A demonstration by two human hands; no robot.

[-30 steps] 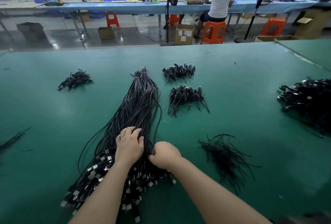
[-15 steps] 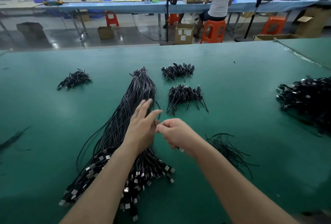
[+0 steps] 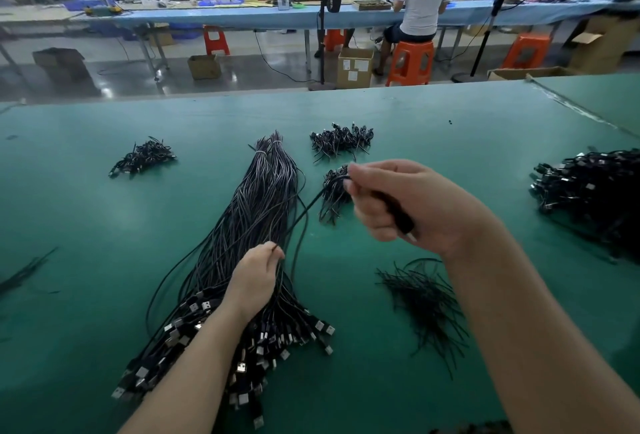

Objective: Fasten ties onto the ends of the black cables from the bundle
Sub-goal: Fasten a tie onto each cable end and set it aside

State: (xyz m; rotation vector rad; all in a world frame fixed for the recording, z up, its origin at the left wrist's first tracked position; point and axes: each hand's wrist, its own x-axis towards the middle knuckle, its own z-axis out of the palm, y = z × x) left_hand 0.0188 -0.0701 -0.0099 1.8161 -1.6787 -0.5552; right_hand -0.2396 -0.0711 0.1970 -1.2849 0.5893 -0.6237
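A right hand [image 3: 408, 205], raised above the green desk [image 3: 450, 128], grips one black cable [image 3: 301, 217]; the left hand [image 3: 254, 281] pinches it over the bundle [image 3: 249, 225] at near centre, ties [image 3: 422, 298] lying to the right.

The right hand [image 3: 412, 205] covers most of the cable [image 3: 304, 211] end it holds, so only a blurred black plug body and a pale tip show below the palm. The left hand [image 3: 254, 281] hides the part of the bundle [image 3: 249, 218] beneath it. The cable heap [image 3: 588, 191] at the right runs off the frame edge. A dark strand [image 3: 24, 272] at the left edge is cut off and too thin to identify.
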